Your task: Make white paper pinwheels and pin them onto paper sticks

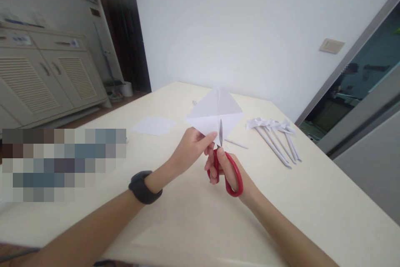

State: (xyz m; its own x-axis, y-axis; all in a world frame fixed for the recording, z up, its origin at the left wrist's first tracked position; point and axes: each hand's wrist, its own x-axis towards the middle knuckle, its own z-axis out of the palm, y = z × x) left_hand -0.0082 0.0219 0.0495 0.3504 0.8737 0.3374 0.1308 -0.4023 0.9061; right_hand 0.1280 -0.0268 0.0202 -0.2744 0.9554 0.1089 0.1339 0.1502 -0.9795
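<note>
A square sheet of white paper [209, 106] with crossing creases is held up corner-first over the table. My left hand [196, 144] pinches its lower left edge near the bottom corner, thumb on top. In my right hand [229, 167] is a pair of scissors [237, 177] with red handles, my thumb through one loop and fingers at the other. The scissors' blades are parted around the paper at its bottom corner, one blade lying over the sheet along the crease. The other blade is mostly hidden by the paper.
Several rolled white paper sticks with folded paper tops [275, 140] lie at the right on the cream table [175, 225]. Flat white paper [153, 126] lies to the left. A thin paper stick [237, 144] lies behind my hands. A white wall [237, 29] stands behind the table.
</note>
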